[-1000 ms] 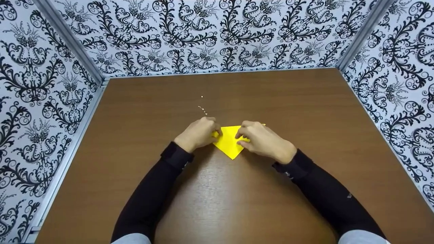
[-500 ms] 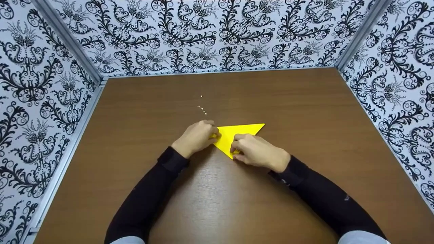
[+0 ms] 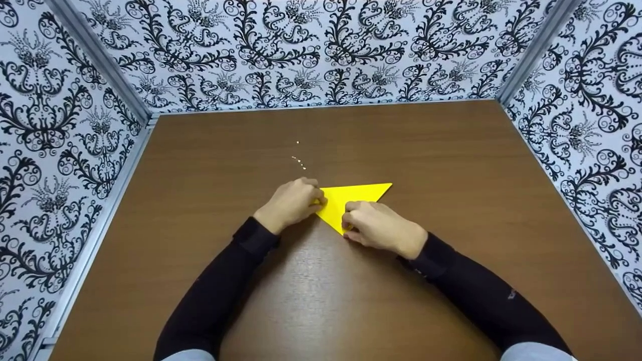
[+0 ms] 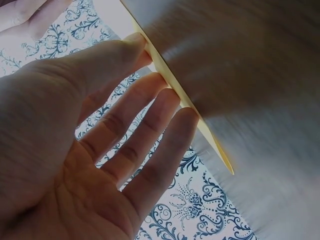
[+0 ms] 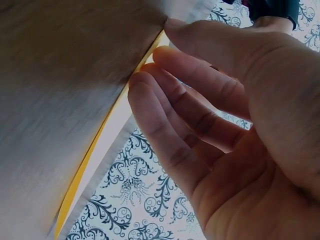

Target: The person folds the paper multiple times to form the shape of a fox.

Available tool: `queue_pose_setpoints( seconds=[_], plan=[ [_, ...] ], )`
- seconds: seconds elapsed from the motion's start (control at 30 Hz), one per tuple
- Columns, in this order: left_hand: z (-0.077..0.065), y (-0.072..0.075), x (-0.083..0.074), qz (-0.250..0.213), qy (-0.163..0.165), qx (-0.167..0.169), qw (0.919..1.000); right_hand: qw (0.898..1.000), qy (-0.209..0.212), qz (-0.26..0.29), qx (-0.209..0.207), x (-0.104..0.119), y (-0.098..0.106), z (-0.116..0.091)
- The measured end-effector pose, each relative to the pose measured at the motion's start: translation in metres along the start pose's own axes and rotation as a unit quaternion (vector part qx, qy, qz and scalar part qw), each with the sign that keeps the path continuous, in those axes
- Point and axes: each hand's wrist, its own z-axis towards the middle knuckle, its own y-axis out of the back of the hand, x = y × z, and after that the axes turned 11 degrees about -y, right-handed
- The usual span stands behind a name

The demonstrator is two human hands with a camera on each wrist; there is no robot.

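Note:
A sheet of yellow paper (image 3: 335,206), folded into a triangle, lies flat on the brown table (image 3: 301,301) with one corner pointing toward me. My left hand (image 3: 291,203) presses its fingertips onto the left part, covering that corner. At the near corner my right hand (image 3: 383,228) rests its fingertips on the paper, the thumb right by the edge. Seen from the left wrist, the paper (image 4: 172,82) shows edge-on under long, gently bent fingers. The right wrist view has the paper's edge (image 5: 82,172) running past the right fingertips and thumb.
Several tiny white specks (image 3: 300,161) dot the table beyond my left hand. Walls with black-and-white scroll patterns (image 3: 311,50) enclose the table at the back and both sides, joined by grey metal posts (image 3: 108,60).
My right hand has slid from the paper's right part down toward the near corner, uncovering the right corner. The left hand stays at the left part, hardly moved.

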Motion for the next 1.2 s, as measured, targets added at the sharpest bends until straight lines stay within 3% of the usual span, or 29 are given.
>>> queue_pose_setpoints(
  seconds=[0.6, 1.2],
  plan=[
    [-0.0029, -0.0022, 0.0025, 0.002, 0.003, -0.006, 1.0000, 0.999, 0.023, -0.018, -0.018, -0.0015, -0.0036, 0.0038],
    [-0.0014, -0.0041, 0.0057, 0.006, 0.004, -0.003, 1.0000, 0.996, 0.051, 0.053, -0.040, -0.0068, 0.0003, 0.0064]
  ],
)
